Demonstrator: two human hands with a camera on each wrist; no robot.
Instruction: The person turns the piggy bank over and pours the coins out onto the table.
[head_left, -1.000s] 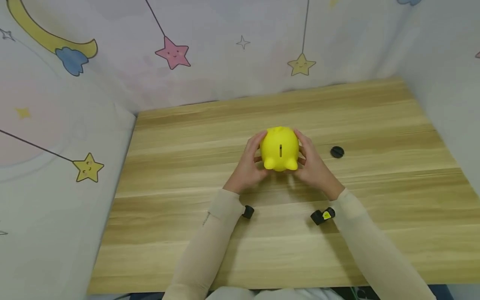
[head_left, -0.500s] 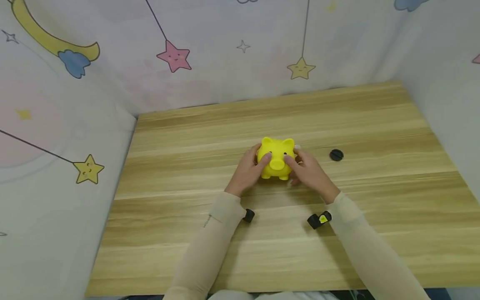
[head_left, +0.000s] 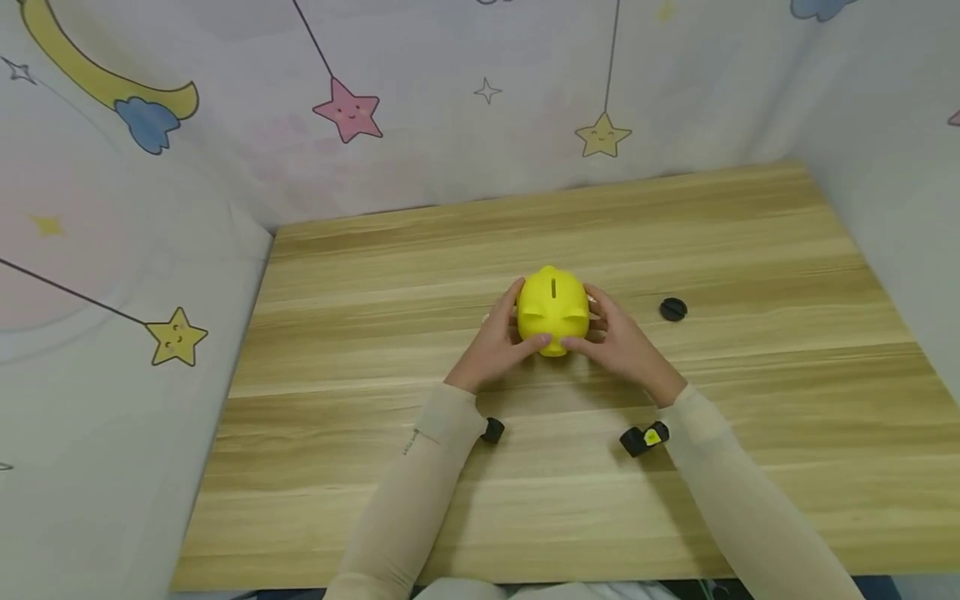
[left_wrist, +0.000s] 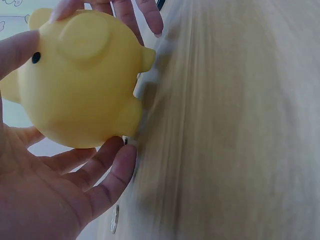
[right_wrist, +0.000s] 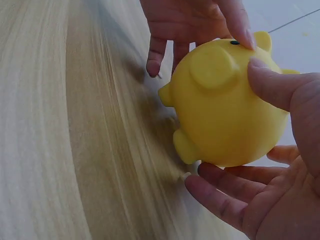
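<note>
A yellow piggy bank [head_left: 553,304] is held between both hands at the middle of the table. In the head view its slotted top faces up and its snout points toward the person. My left hand [head_left: 495,340] grips its left side, thumb by the face and fingers around the flank. From the other side my right hand [head_left: 621,343] holds it the same way. Both wrist views show the snout, one eye and stubby feet close above the wood; whether any foot touches cannot be told. A flat coin-like disc [left_wrist: 115,219] lies beyond the left fingers in the left wrist view.
A round black plug [head_left: 673,309] lies on the wooden table [head_left: 360,467], to the right of the right hand. Patterned cloth walls [head_left: 465,142] stand behind and at the left side. Black wrist cameras [head_left: 643,438] hang by the sleeves.
The piggy bank has been tilted back and forth: first slot toward the camera, then face up toward it, now slotted top up again. Both hands keep hold; the black plug stays put.
</note>
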